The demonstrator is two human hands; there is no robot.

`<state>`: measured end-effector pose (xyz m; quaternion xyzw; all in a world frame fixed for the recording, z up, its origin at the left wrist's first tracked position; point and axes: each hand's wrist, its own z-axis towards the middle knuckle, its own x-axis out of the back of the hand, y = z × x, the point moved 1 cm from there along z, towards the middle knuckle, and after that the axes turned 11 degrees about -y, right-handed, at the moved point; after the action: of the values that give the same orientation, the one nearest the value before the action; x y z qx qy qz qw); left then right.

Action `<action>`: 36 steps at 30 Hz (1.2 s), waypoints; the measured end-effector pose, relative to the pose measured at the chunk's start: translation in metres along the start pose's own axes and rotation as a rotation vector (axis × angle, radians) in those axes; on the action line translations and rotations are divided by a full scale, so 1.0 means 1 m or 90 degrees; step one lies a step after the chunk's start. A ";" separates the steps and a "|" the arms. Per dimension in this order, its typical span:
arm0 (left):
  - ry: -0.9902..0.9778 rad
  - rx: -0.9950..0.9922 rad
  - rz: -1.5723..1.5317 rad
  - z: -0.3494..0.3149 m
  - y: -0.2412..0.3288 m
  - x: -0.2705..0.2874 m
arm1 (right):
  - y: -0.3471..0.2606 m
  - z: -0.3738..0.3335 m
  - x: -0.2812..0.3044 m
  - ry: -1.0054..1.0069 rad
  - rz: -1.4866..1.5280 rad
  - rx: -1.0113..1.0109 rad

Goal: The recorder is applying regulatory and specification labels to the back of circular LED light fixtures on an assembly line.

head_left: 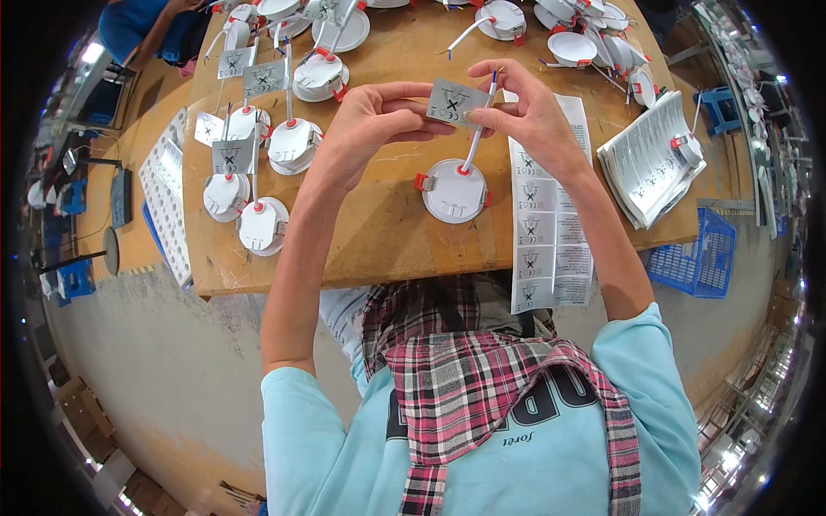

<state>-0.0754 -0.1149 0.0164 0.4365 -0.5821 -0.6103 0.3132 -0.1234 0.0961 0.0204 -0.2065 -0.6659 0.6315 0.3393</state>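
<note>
A round white downlight (456, 194) with red-tipped spring clips lies on the table in front of me. Its white cable (471, 148) rises from a red grommet, with thin coloured wire ends at the top. My left hand (383, 119) pinches the left edge of a silver printed label (449, 101). On the other side, my right hand (527, 113) is closed with its fingertips on the cable and the label's right edge. The label stands beside the cable; whether it sticks to it I cannot tell. Beneath my right forearm lies a strip of similar labels (533, 191), overhanging the table's front edge.
Several downlights with labels on their cables, including one downlight (262, 227), stand at the left of the wooden table (361, 249). More lie at the back. A stack of printed sheets (641, 163) is at right, a blue crate (701, 258) beyond. Another person (142, 34) is far left.
</note>
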 end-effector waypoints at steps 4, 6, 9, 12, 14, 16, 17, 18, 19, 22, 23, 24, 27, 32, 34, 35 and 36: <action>0.035 -0.015 -0.041 -0.001 0.001 0.003 | -0.004 -0.002 0.000 -0.006 0.004 -0.013; 0.086 0.016 -0.113 0.003 0.000 -0.005 | -0.004 -0.003 0.001 -0.006 0.004 -0.017; 0.105 0.003 0.011 0.007 -0.007 -0.015 | -0.004 -0.002 -0.002 -0.006 0.013 0.008; 0.124 -0.014 0.043 0.008 -0.010 -0.018 | -0.003 -0.003 -0.003 0.016 0.000 0.035; 0.136 -0.019 0.037 0.007 -0.012 -0.020 | 0.000 -0.005 -0.004 0.046 0.090 -0.015; 0.145 -0.040 0.017 0.006 -0.014 -0.022 | -0.002 -0.007 -0.006 0.063 0.111 -0.039; 0.141 -0.040 0.019 0.006 -0.014 -0.023 | -0.003 -0.007 -0.007 0.076 0.131 -0.063; 0.143 -0.042 0.005 0.006 -0.014 -0.023 | -0.002 -0.007 -0.007 0.080 0.131 -0.062; 0.146 -0.044 -0.008 0.006 -0.013 -0.024 | 0.000 -0.006 -0.008 0.081 0.124 -0.046; 0.203 -0.029 -0.039 0.007 -0.012 -0.028 | -0.003 -0.006 -0.014 0.083 0.116 -0.016; 0.201 -0.030 -0.038 0.009 -0.012 -0.028 | -0.004 -0.006 -0.015 0.082 0.116 -0.005; 0.211 -0.041 -0.017 0.010 -0.015 -0.027 | -0.004 -0.006 -0.015 0.083 0.116 -0.003; 0.219 -0.052 0.006 0.011 -0.018 -0.026 | -0.001 -0.006 -0.015 0.096 0.120 -0.015; 0.226 -0.068 -0.032 0.011 -0.021 -0.025 | -0.006 -0.004 -0.019 0.074 0.150 -0.022; 0.214 -0.080 -0.058 0.011 -0.022 -0.022 | -0.005 -0.003 -0.018 0.062 0.121 -0.015; 0.213 -0.080 -0.057 0.010 -0.022 -0.022 | -0.005 -0.002 -0.018 0.051 0.092 -0.009; 0.214 -0.076 -0.074 0.009 -0.022 -0.022 | -0.004 -0.002 -0.018 0.051 0.092 -0.008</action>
<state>-0.0716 -0.0883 -0.0021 0.5461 -0.4583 -0.5789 0.3958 -0.1089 0.0845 0.0208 -0.2815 -0.6393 0.6410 0.3181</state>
